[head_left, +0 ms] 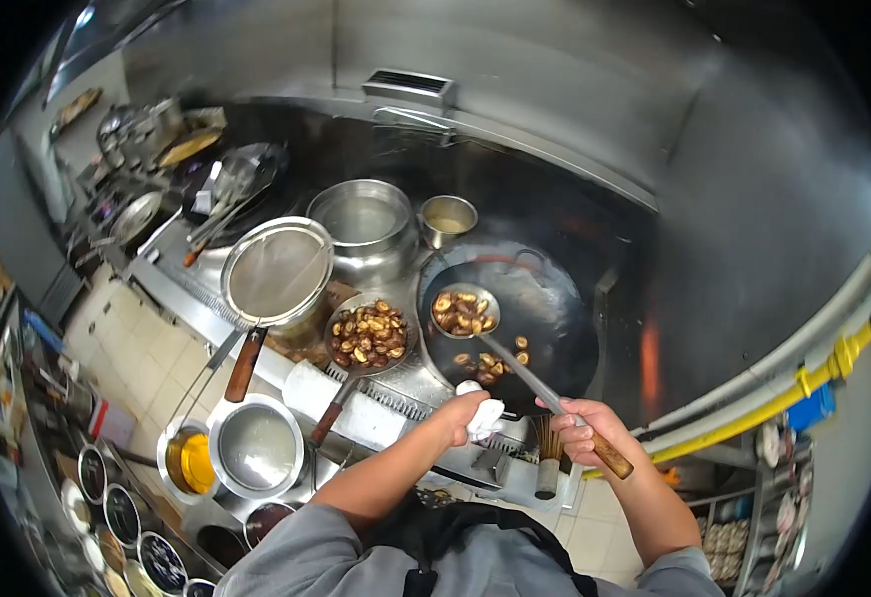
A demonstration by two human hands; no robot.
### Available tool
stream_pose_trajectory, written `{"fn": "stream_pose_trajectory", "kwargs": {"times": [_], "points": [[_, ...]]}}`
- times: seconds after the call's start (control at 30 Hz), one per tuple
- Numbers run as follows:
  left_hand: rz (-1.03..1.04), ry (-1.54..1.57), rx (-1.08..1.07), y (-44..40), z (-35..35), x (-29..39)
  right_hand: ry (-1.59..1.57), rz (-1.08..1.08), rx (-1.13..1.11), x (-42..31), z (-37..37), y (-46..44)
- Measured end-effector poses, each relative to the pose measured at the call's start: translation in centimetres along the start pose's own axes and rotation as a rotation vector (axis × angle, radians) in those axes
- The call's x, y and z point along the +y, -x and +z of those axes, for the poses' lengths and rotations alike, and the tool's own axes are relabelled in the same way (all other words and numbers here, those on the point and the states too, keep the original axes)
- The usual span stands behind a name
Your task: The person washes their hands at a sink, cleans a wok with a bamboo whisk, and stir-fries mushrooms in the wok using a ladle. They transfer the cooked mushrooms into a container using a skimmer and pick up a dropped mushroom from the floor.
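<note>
My left hand (pixel 460 418) is closed on a folded white cloth (pixel 485 418) at the near rim of a dark wok (pixel 555 318); whether a wok handle lies under the cloth is hidden. In my right hand (pixel 586 430) is the wooden handle of a long metal ladle (pixel 523 372). Its round bowl hangs over the wok and carries browned, cut pieces (pixel 463 316) that look like mushrooms. Several more pieces (pixel 488 370) lie in the wok's near side. Left of the wok, a wooden-handled strainer (pixel 331 406) is heaped with the same pieces (pixel 371 333).
Behind the strainer stand a large steel pot (pixel 400 224) and a small pot (pixel 448 219). A fine-mesh sieve (pixel 278 269) rests at left, above a steel bowl (pixel 256 448) and a container of yellow oil (pixel 194 463). A bamboo brush (pixel 548 463) sits by the front edge.
</note>
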State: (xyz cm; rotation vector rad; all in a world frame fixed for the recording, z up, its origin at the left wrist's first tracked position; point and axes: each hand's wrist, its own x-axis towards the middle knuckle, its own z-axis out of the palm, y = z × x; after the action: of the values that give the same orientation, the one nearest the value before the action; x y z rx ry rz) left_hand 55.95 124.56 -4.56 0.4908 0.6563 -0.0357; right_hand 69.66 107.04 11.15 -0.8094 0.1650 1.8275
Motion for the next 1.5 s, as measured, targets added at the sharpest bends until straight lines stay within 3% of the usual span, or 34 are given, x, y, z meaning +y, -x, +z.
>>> {"fn": "stream_pose_trajectory", "kwargs": {"times": [0.13, 0.2, 0.27, 0.33, 0.37, 0.47, 0.53, 0.57, 0.63, 0.73, 0.77, 0.8, 0.87, 0.93, 0.97, 1.0, 1.07, 1.1, 1.2, 1.3, 1.37, 1.4, 1.5], "points": [[-0.006, -0.005, 0.005, -4.5, -0.4, 0.4, 0.105, -0.033, 0.017, -1.4, 4.8, -2.5], [0.034, 0.02, 0.011, -5.0, 0.2, 0.6, 0.414, -0.093, 0.097, -1.6, 7.2, -4.8], [0.081, 0.069, -0.006, -4.8, 0.9, 0.4, 0.515, -0.113, 0.178, -1.1, 9.4, -7.5], [0.13, 0.11, -0.02, -4.8, -0.1, 0.6, 0.886, -0.158, 0.355, -0.4, 10.2, -10.8], [0.166, 0.117, -0.126, -5.6, -1.2, 0.2, 0.886, -0.15, 0.357, 0.1, 9.8, -12.4], [0.18, 0.105, -0.13, -6.3, -1.5, 0.4, 1.509, -0.091, 0.376, 1.3, 9.8, -15.2], [0.185, 0.099, -0.104, -6.0, -1.2, 0.8, 2.101, -0.551, 0.387, 2.5, 5.2, -17.0], [0.188, 0.091, -0.102, -6.0, -1.2, 0.8, 2.102, -0.544, 0.38, 3.2, 6.9, -16.2], [0.186, 0.072, -0.087, -6.0, -1.0, 0.9, 2.175, -0.472, 0.688, 4.8, 10.0, -13.4], [0.175, 0.017, -0.038, -4.7, -0.2, 1.7, 2.079, -0.599, 0.76, 4.4, 9.1, -9.9], [0.108, 0.111, -0.165, -7.8, -1.9, 1.0, 1.934, -0.655, 0.75, 4.0, 8.8, -8.2], [0.002, 0.046, -0.112, -8.4, -3.3, 1.1, 1.859, -0.575, 0.768, 3.2, 8.8, -5.7], [-0.02, 0.11, -0.074, -5.7, -2.8, 0.2, 1.808, -0.476, 0.79, 1.8, 8.6, -0.1], [0.05, 0.032, -0.008, 2.3, 1.3, -0.2, 1.986, -0.554, 0.72, 1.2, 5.0, 5.5], [0.027, 0.046, -0.075, 1.5, 0.5, -1.0, 1.944, -0.345, 0.856, 1.8, 5.8, 7.2], [-0.053, 0.081, -0.033, -1.2, -1.2, -1.5, 1.91, -0.326, 0.861, 2.7, 5.1, 8.5], [-0.01, 0.042, 0.023, -2.0, -1.2, 0.7, 2.095, -0.256, 0.853, 3.5, 3.9, 10.3], [-0.038, 0.007, -0.074, -2.9, -1.6, 0.7, 2.131, -0.164, 0.87, 4.1, 5.0, 11.3], [-0.092, -0.023, 0.003, 2.2, 3.6, 0.6, 2.315, -0.15, 0.8, 5.3, 4.0, 12.4], [-0.084, -0.02, -0.012, -0.4, 2.2, -0.7, 2.28, -0.14, 0.831, 4.5, 1.2, 7.5], [0.026, 0.057, -0.002, -3.6, -0.2, -3.2, 2.282, -0.307, 0.938, 3.2, -2.3, 3.7], [0.024, 0.087, -0.095, -3.3, -1.1, -5.0, 2.282, -0.324, 0.957, 2.7, -2.2, 4.1], [-0.026, 0.066, -0.039, 2.6, 1.6, -6.4, 2.123, -0.386, 1.019, 1.2, -2.4, 5.0]]}}
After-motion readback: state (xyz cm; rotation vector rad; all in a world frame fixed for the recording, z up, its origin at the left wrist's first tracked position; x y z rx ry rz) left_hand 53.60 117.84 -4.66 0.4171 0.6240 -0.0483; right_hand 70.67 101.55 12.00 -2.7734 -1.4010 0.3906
